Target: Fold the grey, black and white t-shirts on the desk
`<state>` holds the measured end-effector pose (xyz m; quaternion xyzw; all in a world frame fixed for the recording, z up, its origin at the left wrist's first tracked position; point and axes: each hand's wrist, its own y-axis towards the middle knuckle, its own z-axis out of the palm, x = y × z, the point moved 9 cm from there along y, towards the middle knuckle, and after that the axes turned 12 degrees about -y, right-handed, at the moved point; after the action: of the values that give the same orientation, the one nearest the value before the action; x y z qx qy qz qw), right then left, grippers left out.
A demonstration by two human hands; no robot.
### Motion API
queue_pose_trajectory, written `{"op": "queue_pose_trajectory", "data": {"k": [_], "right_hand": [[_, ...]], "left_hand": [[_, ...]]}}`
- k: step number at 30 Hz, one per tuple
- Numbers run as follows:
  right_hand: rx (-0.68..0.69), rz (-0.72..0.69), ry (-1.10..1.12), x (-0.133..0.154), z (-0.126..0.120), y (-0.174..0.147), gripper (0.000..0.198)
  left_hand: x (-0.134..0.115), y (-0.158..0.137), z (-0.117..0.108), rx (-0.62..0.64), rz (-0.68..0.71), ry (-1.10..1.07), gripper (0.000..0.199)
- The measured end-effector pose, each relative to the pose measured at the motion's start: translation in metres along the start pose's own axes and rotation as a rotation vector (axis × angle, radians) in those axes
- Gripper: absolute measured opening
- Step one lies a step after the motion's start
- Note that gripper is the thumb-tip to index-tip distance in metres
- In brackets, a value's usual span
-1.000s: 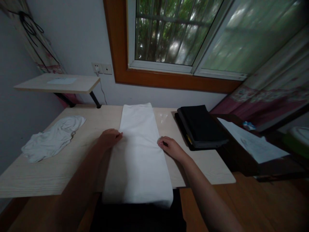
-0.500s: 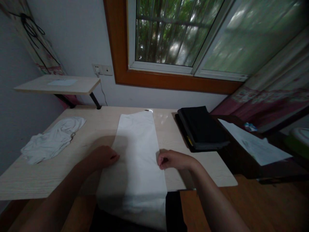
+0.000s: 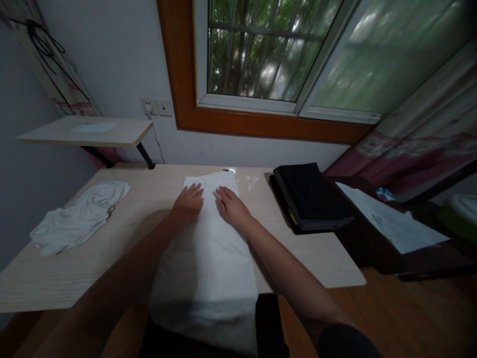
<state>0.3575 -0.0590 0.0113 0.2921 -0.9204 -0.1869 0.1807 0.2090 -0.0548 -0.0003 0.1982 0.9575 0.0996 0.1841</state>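
Observation:
A long white cloth (image 3: 214,268) lies flat down the middle of the light wooden table, its near end hanging over the front edge toward my lap. My left hand (image 3: 189,201) rests palm down on its far left part, fingers spread. On the far right part lies my right hand (image 3: 231,206), also palm down with fingers stretched out. Neither hand grips anything. Slight creases run across the fabric, and my left arm shades its left side.
A crumpled white cloth (image 3: 80,216) lies on the table's (image 3: 126,253) left side. Black folders (image 3: 313,196) are stacked at the right. A raised shelf (image 3: 85,134) stands at the back left. Beyond the right edge, a paper sheet (image 3: 391,221) lies on a dark surface.
Both hands have moved from the cloth's side edges, where their fingers were curled, forward and inward to its far part. Their fingers are now spread flat. The cloth has hardly shifted.

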Motion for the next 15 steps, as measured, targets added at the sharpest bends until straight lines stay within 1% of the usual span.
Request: {"op": "queue_pose_trajectory", "data": {"k": [3, 6, 9, 11, 13, 15], "right_hand": [[0.107, 0.002, -0.121, 0.004, 0.029, 0.012, 0.047], [0.2, 0.041, -0.193, -0.002, 0.046, 0.012, 0.055], [0.227, 0.064, -0.212, -0.011, 0.048, 0.007, 0.059], [0.241, 0.074, -0.214, -0.016, 0.048, 0.005, 0.061], [0.256, 0.085, -0.217, -0.018, 0.049, 0.005, 0.063], [0.259, 0.103, -0.223, -0.019, 0.049, 0.01, 0.063]], "left_hand": [[0.022, 0.018, 0.018, -0.005, -0.044, 0.049, 0.053], [0.049, 0.026, 0.021, -0.005, -0.109, 0.075, 0.057], [0.075, 0.03, 0.017, 0.01, -0.19, 0.082, 0.059], [0.088, 0.031, 0.016, 0.024, -0.242, 0.073, 0.06], [0.095, 0.032, 0.017, 0.032, -0.272, 0.061, 0.06], [0.096, 0.033, 0.018, 0.027, -0.275, 0.057, 0.06]]}}
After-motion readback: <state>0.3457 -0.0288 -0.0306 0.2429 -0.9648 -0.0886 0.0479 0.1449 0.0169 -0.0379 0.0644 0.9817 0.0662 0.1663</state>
